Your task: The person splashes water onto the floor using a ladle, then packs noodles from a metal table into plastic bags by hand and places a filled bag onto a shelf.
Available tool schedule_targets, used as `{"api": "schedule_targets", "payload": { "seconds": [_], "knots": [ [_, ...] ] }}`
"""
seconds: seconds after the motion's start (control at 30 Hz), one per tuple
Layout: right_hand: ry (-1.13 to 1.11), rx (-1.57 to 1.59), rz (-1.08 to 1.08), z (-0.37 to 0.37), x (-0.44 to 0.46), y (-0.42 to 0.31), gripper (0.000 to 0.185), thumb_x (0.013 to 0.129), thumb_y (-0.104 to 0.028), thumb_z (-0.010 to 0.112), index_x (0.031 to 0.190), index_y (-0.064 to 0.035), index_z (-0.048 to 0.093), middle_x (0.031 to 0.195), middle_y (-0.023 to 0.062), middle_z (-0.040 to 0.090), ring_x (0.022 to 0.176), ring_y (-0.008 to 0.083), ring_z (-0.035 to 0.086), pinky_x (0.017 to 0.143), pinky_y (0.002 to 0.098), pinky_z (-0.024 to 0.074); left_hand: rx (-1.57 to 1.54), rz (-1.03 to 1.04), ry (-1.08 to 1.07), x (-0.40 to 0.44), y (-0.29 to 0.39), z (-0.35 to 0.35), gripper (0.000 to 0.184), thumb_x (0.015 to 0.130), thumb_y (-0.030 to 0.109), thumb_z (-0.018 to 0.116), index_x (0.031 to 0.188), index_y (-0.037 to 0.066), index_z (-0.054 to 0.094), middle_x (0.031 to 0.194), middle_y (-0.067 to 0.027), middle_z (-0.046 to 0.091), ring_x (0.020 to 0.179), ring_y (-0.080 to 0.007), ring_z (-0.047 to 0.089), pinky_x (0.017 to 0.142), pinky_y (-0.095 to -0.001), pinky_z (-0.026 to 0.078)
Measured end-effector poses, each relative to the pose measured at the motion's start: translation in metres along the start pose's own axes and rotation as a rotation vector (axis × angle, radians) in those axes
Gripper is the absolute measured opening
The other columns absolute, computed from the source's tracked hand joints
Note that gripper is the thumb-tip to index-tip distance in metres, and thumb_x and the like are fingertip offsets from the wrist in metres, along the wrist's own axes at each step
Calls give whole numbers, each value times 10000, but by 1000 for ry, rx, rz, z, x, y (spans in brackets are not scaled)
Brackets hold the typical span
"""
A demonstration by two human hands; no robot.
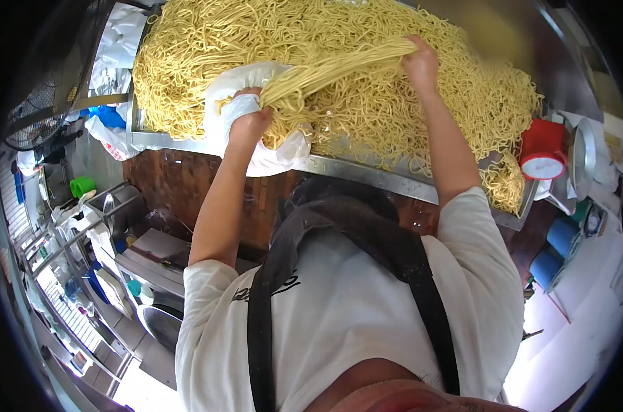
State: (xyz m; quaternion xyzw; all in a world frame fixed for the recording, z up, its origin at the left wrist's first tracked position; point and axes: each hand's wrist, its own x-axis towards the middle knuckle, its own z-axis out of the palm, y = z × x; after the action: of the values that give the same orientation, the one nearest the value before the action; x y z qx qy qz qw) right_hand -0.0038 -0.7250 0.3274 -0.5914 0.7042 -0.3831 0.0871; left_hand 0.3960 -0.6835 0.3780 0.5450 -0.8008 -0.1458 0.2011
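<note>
A wide heap of yellow noodles (208, 41) covers a metal tray (394, 180). My left hand (250, 123) is closed on the edge of a white plastic bag (270, 161), which hangs over the tray's near rim with noodles in its mouth. Up and to the right, my right hand (421, 63) grips one end of a long bundle of noodles (346, 65). The bundle stretches above the heap, and its other end reaches the bag beside my left hand.
A red container (545, 147) stands by the tray's right end, next to a round metal lid (583, 154). White plastic bags (112, 69) lie at the left end. A fan (37, 113) is at the far left, and metal racks (112, 213) are below it.
</note>
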Motion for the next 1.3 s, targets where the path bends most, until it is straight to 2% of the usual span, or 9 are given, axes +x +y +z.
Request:
{"api": "schedule_targets", "payload": {
  "seconds": [0.4, 0.5, 0.63, 0.8, 1.0, 1.07, 1.17, 1.23, 1.3],
  "knots": [
    [-75, -735, 280, -145, 90, 229, 448, 799, -148, 648, 1238, -71, 601, 1085, 154, 688, 987, 287, 668, 814, 423, 528, -22, -49, 5, 10, -16, 13, 313, 672, 70, 639, 983, 43, 650, 1023, -150, 611, 1010, -366, 548, 847, -425, 476],
    [-532, -866, 605, -148, 141, 349, 428, 802, -146, 623, 1218, -49, 604, 1072, 146, 695, 993, 291, 670, 851, 434, 518, -128, -38, -74, -6, -32, 6, 320, 693, 42, 613, 1012, 42, 644, 1045, -171, 611, 1022, -377, 553, 867, -419, 470],
    [-875, -1129, 197, -92, 107, 101, 331, 831, -214, 588, 1081, -11, 664, 1143, 171, 665, 1024, 325, 651, 842, 466, 514, -316, -48, 100, -17, -1, -7, 363, 767, -10, 554, 1115, 58, 631, 1162, -197, 613, 1056, -366, 580, 898, -371, 466],
    [-720, -204, -406, 26, -52, -156, 760, 762, -46, 701, 1438, -41, 353, 1473, 268, 321, 1376, 402, 316, 1140, 458, 299, -1177, -777, 236, -35, 61, -56, 514, 821, -13, 570, 1320, -4, 447, 1128, -128, 608, 1000, -286, 579, 924, -379, 457],
    [-791, 146, -640, 73, -64, -160, 387, 878, -145, 519, 1237, 1, 522, 1012, 191, 655, 905, 351, 646, 726, 417, 532, -1751, -604, 56, 9, 148, -168, 333, 865, 33, 584, 1175, -32, 484, 995, -106, 562, 961, -257, 548, 935, -453, 420],
    [-1103, 36, -390, 13, -26, -233, 230, 909, -175, 482, 1040, -20, 591, 854, 108, 664, 753, 270, 648, 645, 361, 511, -1696, -427, -86, 3, 171, -166, 391, 885, 75, 561, 1244, -43, 457, 1032, -105, 534, 1041, -272, 509, 1014, -507, 389],
    [-1232, 1169, 379, 4, -20, -263, 212, 929, -224, 512, 1030, -78, 628, 780, 11, 660, 628, 104, 578, 554, 284, 462, -1639, -295, -164, 16, 174, -155, 399, 905, 99, 579, 1254, -49, 454, 1017, -96, 531, 1031, -256, 515, 998, -499, 398],
    [-1204, 1488, 490, 75, -39, -241, 195, 922, -239, 533, 1007, -90, 626, 744, -24, 626, 586, 49, 511, 520, 257, 426, -1595, -374, -126, 28, 161, -144, 396, 909, 109, 589, 1252, -45, 465, 970, -81, 529, 1003, -242, 529, 980, -489, 410],
    [-1098, 817, 95, 51, -47, -216, 494, 875, -262, 610, 1305, -46, 498, 1084, 123, 632, 960, 208, 609, 799, 325, 487, -1585, -446, -83, 32, 137, -135, 370, 923, 127, 582, 1234, -52, 493, 899, -56, 520, 884, -203, 532, 880, -421, 438]
  ]
}}
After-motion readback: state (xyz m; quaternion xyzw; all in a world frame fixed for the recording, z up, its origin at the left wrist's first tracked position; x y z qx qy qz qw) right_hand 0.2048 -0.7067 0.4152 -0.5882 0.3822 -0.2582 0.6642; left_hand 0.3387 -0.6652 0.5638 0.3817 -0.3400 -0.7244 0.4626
